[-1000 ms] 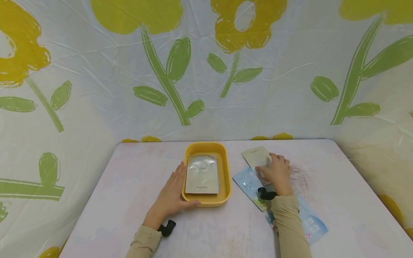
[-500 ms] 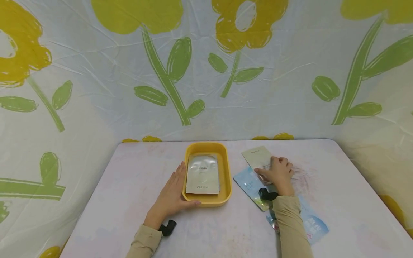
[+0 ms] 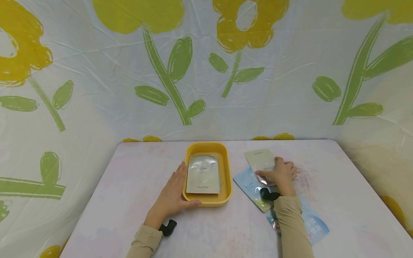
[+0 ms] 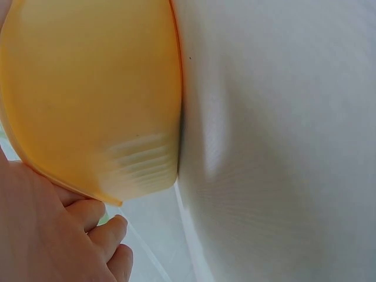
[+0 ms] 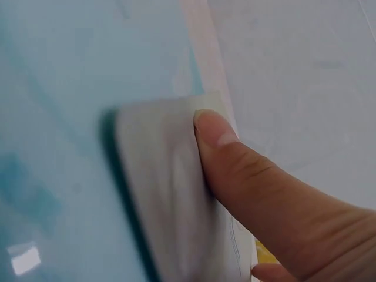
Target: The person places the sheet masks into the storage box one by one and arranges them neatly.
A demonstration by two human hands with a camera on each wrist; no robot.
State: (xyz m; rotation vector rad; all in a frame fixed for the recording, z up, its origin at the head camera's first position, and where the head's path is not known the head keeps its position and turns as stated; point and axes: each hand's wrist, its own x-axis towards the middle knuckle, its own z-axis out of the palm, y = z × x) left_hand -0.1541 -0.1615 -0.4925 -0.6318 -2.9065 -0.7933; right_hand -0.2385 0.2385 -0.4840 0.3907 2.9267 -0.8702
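A yellow tray (image 3: 226, 200) stands mid-table in the head view, with a silvery cream face mask packet (image 3: 202, 179) lying in it. My left hand (image 3: 171, 197) rests along the tray's left wall, fingers straight, thumb at the near rim. To the right, my right hand (image 3: 280, 175) holds a cream face mask packet (image 3: 259, 157) by its sides, between thumb and fingers. In the right wrist view the thumb (image 5: 252, 170) presses on this packet's edge. Under the packet lies a blue face mask packet (image 3: 248, 182), partly covered.
Another blue packet (image 3: 314, 227) lies nearer the front, partly hidden by the right sleeve (image 3: 290, 222). The pale table (image 3: 129, 186) has its back edge against a flower-printed sheet (image 3: 274, 107).
The right hand has moved slightly right and nearer, and the cream packet in it has shifted the same way. Left hand and tray stay in place.
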